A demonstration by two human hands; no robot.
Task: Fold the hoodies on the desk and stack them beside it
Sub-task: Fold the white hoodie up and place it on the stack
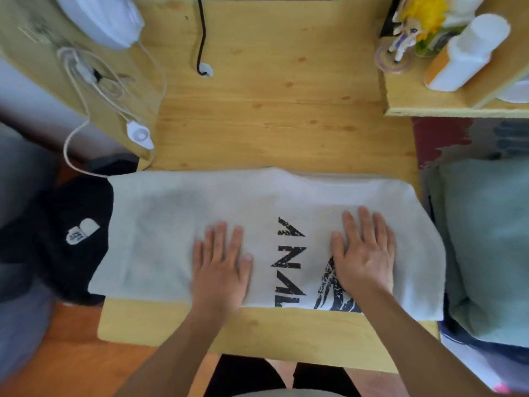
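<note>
Where the wooden table [272,110] narrows toward its near edge, a white hoodie [177,224] is laid flat across it as a long folded band, with black block lettering and a dark graphic printed on its right half. Its left end overhangs the table edge; its right end reaches the right edge.

Left hand [220,267]: pressed palm-down on the middle of the hoodie, fingers straight and slightly spread, grip flat, nothing held.

Right hand [365,250]: pressed palm-down on the printed part, fingers straight, grip flat, part of the graphic covered, nothing held.

Black garment [57,233] with a small white logo: heaped beside the table at left, lower than the top, partly overlapped by the hoodie's left end.

Pale green folded fabric [486,239]: lying in a container just right of the table.

White cable with inline switch [138,134]: draped over the left rear corner, near a white device [100,18].

Black cable [201,35]: run into a grommet hole at the rear.

Raised shelf [443,101] at right rear: a figurine [412,27] and a white bottle [469,53] are carried on it.
</note>
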